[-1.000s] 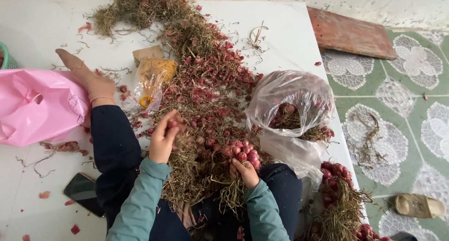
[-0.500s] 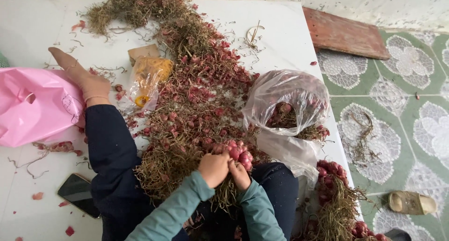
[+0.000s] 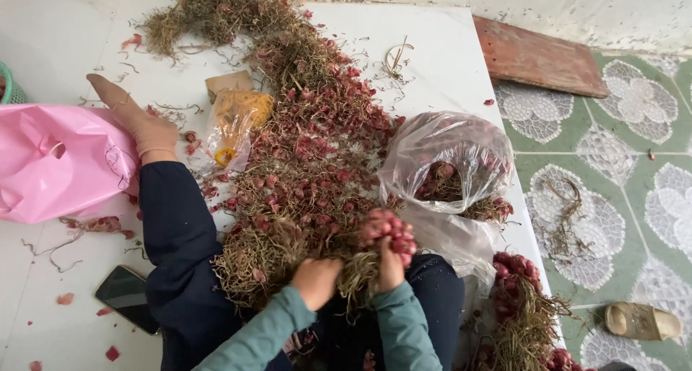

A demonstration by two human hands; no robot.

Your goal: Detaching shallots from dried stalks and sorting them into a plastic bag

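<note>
I sit on the floor with my legs out in dark trousers, a long heap of dried red shallots and straw-like stems (image 3: 303,148) lying between them. My right hand (image 3: 391,264) grips a bunch of small red shallots (image 3: 389,230) by its dry stems, bulbs pointing up. My left hand (image 3: 315,281) is closed on the same bundle of stems just to the left of the right hand. Both sleeves are teal.
A clear plastic bag (image 3: 450,162) with shallots stands open to the right. A pink plastic bag (image 3: 58,162) lies at the left beside my socked foot (image 3: 137,122). A yellow-filled packet (image 3: 234,122), a dark phone (image 3: 128,297), a reddish board (image 3: 540,57), a sandal (image 3: 641,320) and another shallot bunch (image 3: 522,306) lie around.
My left hand has come down from the heap on the left and closed on the stems beside my right hand. The view has shifted slightly.
</note>
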